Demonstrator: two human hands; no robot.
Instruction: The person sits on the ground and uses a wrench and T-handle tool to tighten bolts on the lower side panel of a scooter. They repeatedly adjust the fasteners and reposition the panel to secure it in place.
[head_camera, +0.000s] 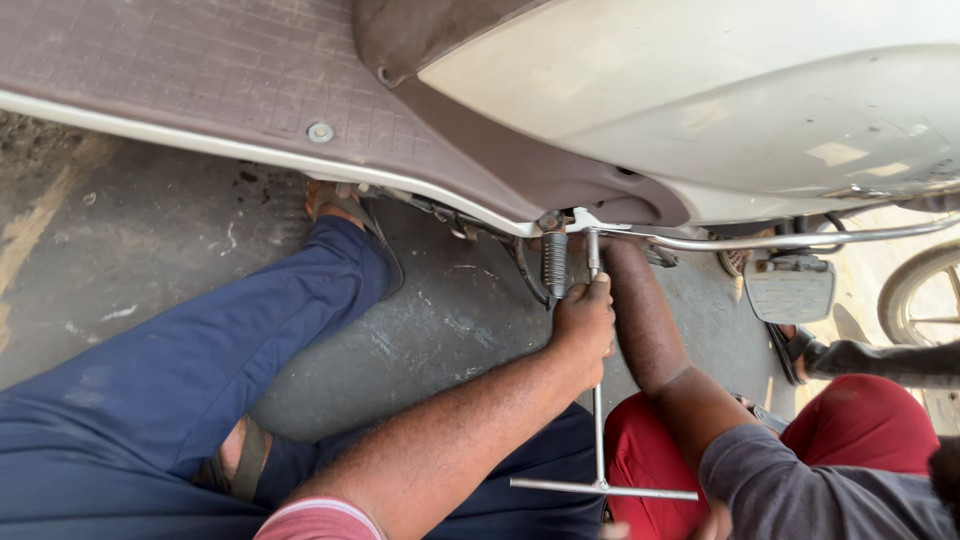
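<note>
Head view: you are sitting on a grey concrete floor (130, 230) beside a pale scooter (700, 110), looking under its brown footboard (200, 70).

Your right hand (585, 322) is reaching toward 1 o'clock from the bottom edge. It is closing in a full fist around the shaft of a T-handle wrench (598, 440), with one digit lying up along the metal. Your left hand is not showing, so its state cannot be told.

The wrench's long axis is running straight from 12 to 6 o'clock. Its tip is meeting the scooter's underside just above your fist at 12 o'clock, and its crossbar is lying level below your fist at 6 o'clock. Your right hand is the only hand on the shaft.

A coiled spring (555, 262) is hanging just beside your knuckles at 11 o'clock. A co-worker's bare forearm (645, 320) is reaching up under the scooter at 3 o'clock from your fist, near it; that hand is hidden. A folded footrest (790, 290) is sitting farther out at 3 o'clock, with part of a wheel (925, 295) beyond it.

Counted: one wrench, one spring, one of your hands, one co-worker's forearm, and two sandalled feet of yours.
</note>
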